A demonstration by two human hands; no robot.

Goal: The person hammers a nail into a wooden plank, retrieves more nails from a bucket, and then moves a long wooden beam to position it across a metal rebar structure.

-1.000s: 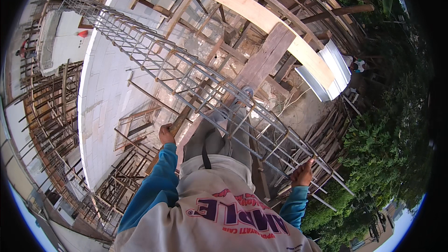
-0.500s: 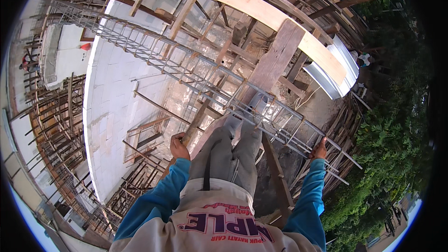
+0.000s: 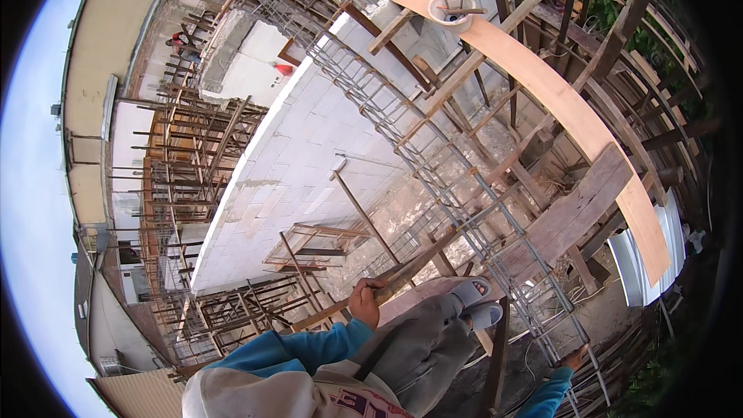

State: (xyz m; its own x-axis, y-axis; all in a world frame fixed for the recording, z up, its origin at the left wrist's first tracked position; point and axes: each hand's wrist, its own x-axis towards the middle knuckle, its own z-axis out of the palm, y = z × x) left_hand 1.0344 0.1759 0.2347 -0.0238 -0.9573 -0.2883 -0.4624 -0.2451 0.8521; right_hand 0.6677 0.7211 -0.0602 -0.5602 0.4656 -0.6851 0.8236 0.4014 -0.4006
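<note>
A long rebar cage point(image 3: 422, 151) of bars tied with square stirrups slants from the upper left to the lower right. My right hand point(image 3: 574, 358) is closed round a bar near its lower end, with the bar tips sticking out past it. My left hand point(image 3: 365, 302) is curled in a fist on a sloping wooden beam point(image 3: 422, 272). Between my hands, my feet in grey slide sandals point(image 3: 470, 290) stand at timber planking, close to the cage. The palm side of both hands is hidden.
A white block wall point(image 3: 302, 155) rises left of the cage. A weathered plank point(image 3: 573, 205) crosses beneath it toward a long pale board point(image 3: 542, 81) bearing a white bucket point(image 3: 451, 9). Bent metal sheets point(image 3: 631, 271) lie at right. Wooden scaffolding point(image 3: 201, 147) stands far left; ground lies below.
My view has swung to the left, so the cage appears steeper and further right. My right hand still grips the cage near its end, and my left stays closed at the beam.
</note>
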